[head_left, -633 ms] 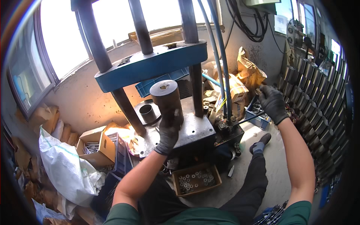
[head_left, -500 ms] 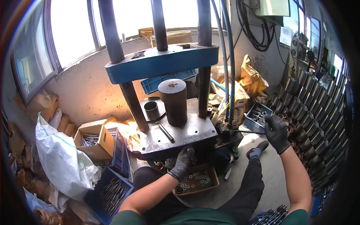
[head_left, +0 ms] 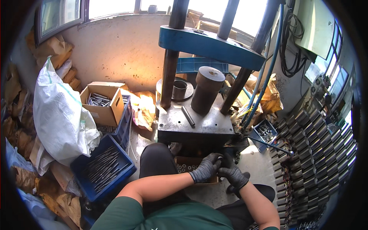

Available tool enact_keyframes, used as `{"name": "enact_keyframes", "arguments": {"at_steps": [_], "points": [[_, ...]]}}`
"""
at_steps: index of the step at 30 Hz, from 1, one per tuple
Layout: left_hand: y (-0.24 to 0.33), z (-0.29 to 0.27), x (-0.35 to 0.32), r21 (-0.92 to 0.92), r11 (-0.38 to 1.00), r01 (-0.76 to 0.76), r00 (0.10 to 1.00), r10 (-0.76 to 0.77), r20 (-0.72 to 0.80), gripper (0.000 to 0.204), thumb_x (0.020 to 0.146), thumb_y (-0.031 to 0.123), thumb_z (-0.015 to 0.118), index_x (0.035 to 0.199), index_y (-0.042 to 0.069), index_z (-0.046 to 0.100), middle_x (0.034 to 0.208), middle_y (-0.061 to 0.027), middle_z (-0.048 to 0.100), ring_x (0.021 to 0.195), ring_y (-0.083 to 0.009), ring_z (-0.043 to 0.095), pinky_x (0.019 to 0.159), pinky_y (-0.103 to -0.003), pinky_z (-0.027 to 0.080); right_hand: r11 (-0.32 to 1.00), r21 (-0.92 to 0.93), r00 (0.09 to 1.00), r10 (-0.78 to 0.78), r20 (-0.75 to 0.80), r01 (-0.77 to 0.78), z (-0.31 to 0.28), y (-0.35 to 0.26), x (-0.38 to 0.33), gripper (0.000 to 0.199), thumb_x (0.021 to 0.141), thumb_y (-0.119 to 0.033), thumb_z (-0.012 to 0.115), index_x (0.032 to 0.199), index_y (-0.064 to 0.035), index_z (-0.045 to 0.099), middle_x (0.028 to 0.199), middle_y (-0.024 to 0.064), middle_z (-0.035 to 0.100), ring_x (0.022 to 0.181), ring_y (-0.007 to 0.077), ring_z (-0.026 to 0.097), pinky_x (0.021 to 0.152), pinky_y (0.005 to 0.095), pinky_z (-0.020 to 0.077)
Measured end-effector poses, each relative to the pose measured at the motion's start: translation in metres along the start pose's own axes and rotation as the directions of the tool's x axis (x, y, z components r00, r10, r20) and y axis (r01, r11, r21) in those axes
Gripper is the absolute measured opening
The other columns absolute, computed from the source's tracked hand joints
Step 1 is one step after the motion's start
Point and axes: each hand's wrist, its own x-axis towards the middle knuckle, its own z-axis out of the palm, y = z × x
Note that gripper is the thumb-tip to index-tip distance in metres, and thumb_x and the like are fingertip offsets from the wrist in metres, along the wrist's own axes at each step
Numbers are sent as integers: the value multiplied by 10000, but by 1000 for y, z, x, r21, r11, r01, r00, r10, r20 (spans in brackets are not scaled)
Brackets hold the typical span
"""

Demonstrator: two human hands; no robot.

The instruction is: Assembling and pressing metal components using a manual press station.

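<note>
At nine o'clock from the press stood a white woven sack point(head_left: 57, 115), with a blue crate of long metal rods point(head_left: 101, 166) below it at seven o'clock. An open cardboard box of rods point(head_left: 101, 101) sat at ten o'clock. Centre: the grey press table point(head_left: 207, 124) carried a dark steel cylinder point(head_left: 206, 90), a short ring sleeve point(head_left: 179, 89) at its nine o'clock, and a loose steel pin point(head_left: 188, 116) lying flat. Below the table, at six o'clock, a low cardboard box of small metal parts point(head_left: 186, 167) rested on the floor. The gloved left hand point(head_left: 206, 168) reached over its right edge, fingers curled together; whether they gripped a part could not be told. The gloved right hand point(head_left: 234, 175), just beside it and touching, had fingers bent, contents hidden. At three o'clock stood stacked metal sleeves point(head_left: 310, 153).
</note>
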Motion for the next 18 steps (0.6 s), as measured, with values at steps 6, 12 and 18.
{"name": "enact_keyframes", "arguments": {"at_steps": [6,12,18], "points": [[26,-62,47,443,885,-142,983,180,-43,254,872,152,675,1121,113,713,1069,-161,686,1063,-375,605,997,-484,455,872,-457,984,-133,122,174,-29,-29,37,652,927,-200,725,1486,-26,438,1379,129,592,1285,209,546,1048,367,476],[18,-117,126,719,648,-252,941,337,26,209,834,24,651,1033,79,686,1055,-164,657,1043,-399,609,909,-488,515,764,-625,977,-212,-7,161,-55,-29,69,463,917,-229,716,1312,-10,611,1254,179,667,1162,274,649,990,392,515],[-9,-116,109,897,364,-250,965,18,262,435,739,-7,683,1165,28,602,1146,-245,611,1087,-428,615,957,-465,533,447,-758,834,-503,226,475,-39,-51,75,388,888,-271,691,1204,-48,659,1108,198,677,1060,398,641,926,458,526]]}}
